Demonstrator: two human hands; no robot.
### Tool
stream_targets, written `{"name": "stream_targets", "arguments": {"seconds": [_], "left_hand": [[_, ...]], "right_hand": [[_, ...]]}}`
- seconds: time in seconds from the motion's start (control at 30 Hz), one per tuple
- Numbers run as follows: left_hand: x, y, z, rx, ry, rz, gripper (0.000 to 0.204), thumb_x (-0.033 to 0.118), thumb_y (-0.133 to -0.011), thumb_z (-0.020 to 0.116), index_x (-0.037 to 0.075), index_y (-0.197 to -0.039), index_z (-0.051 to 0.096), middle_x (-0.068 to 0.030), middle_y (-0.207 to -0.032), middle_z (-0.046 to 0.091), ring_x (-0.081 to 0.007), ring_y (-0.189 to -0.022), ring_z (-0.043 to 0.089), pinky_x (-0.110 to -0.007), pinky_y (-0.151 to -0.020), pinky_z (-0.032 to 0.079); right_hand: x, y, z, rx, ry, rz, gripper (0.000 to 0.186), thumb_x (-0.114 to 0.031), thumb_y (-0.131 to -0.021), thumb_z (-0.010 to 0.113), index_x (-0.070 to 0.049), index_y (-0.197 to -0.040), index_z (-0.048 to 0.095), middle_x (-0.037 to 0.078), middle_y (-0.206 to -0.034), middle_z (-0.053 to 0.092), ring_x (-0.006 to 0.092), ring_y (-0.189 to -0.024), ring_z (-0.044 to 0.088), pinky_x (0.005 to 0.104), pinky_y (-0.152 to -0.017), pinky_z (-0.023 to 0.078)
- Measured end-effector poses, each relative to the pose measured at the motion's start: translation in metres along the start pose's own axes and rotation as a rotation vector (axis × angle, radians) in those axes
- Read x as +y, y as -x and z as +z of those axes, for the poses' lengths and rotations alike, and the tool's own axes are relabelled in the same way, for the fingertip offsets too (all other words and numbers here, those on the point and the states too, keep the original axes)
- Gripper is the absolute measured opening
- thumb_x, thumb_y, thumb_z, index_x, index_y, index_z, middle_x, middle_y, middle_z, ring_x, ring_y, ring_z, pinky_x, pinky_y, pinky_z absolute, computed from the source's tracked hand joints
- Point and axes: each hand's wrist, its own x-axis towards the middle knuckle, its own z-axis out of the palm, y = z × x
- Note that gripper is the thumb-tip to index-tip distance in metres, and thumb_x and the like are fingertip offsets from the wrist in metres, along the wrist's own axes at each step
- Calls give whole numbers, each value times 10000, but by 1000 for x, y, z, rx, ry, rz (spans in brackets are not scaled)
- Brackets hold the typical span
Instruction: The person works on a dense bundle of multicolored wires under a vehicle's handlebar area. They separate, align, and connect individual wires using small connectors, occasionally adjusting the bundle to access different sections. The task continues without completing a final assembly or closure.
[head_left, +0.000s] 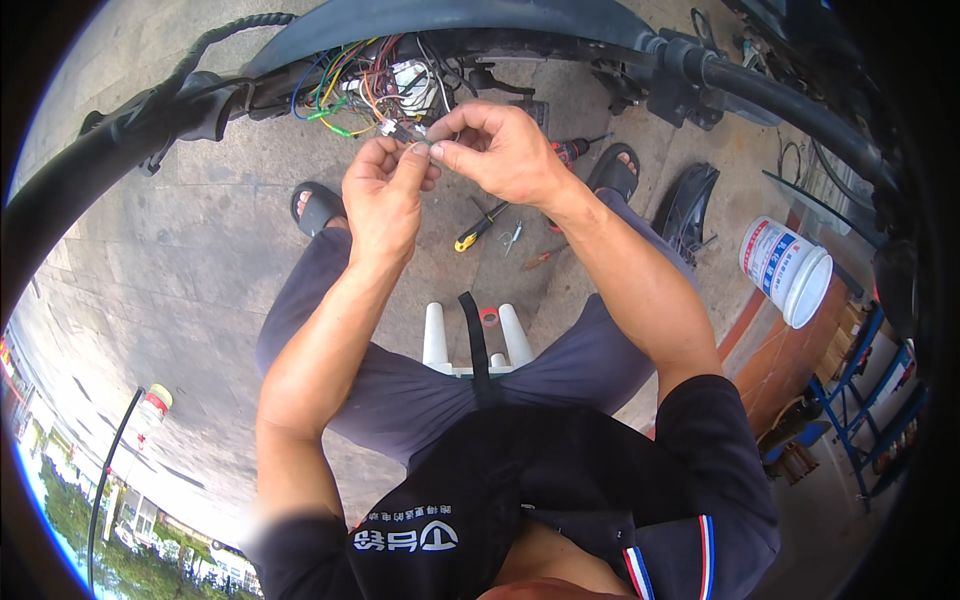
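My left hand (387, 200) and my right hand (505, 155) meet fingertip to fingertip at the top middle. Both are closed in a pinch on a thin wire (428, 143), mostly hidden by the fingers. Just beyond them, a dark connector (403, 132) and a white plug (388, 127) hang from the wiring. The bundle of coloured wires (372, 75) spills out of an opened dark body with handlebars. Two bright green sleeves (340, 131) sit on wires left of my fingers.
On the paving between my feet lie a yellow-and-black screwdriver (474, 236) and a red power drill (572, 151). A white bucket (785, 270) stands at the right, near a blue metal rack (850, 400). Dark handlebars (790, 95) arch across the far side.
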Motion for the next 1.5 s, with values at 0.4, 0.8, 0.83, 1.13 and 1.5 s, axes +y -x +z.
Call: {"name": "stream_targets", "arguments": {"seconds": [0.4, 0.8, 0.83, 1.13, 1.5], "left_hand": [[-2, -3, -3, -52, 49, -63, 88, 86, -871, 588, 5, -893, 561, -69, -794, 624, -135, -691, 605, -238, -613, 484], [-5, 0, 0, -54, -55, -73, 130, 110, -886, 552, -14, -906, 517, -67, -824, 593, -112, -689, 561, -230, -602, 457], [-6, 1, 0, -51, -58, -77, 130, 110, -887, 548, -14, -908, 516, -66, -823, 591, -112, -688, 560, -230, -600, 456], [-12, 1, -4, -53, -68, -149, 133, 131, -903, 526, -1, -918, 523, -65, -754, 596, -112, -644, 564, -215, -586, 460], [-14, 1, -6, -68, -9, -192, 111, 120, -900, 534, 13, -930, 528, -58, -793, 598, -118, -671, 575, -229, -608, 471]], "right_hand": [[-5, -3, -6, 23, 91, 44, 158, -130, -796, 633, 2, -882, 639, -7, -710, 609, 47, -658, 545, 212, -590, 444], [2, -3, -2, 37, 5, 63, 138, -112, -808, 587, 11, -867, 608, -3, -721, 602, 43, -656, 528, 215, -584, 440], [3, -4, -1, 36, 12, 51, 135, -109, -808, 586, 11, -867, 607, -1, -720, 601, 45, -654, 528, 216, -584, 441], [6, -3, 0, -4, 138, 23, 139, -99, -781, 578, 16, -854, 603, 14, -711, 599, 57, -661, 541, 223, -582, 449], [7, -3, -1, -11, 109, 62, 150, -94, -809, 567, 12, -905, 610, 17, -741, 597, 57, -670, 534, 230, -597, 455]]}}
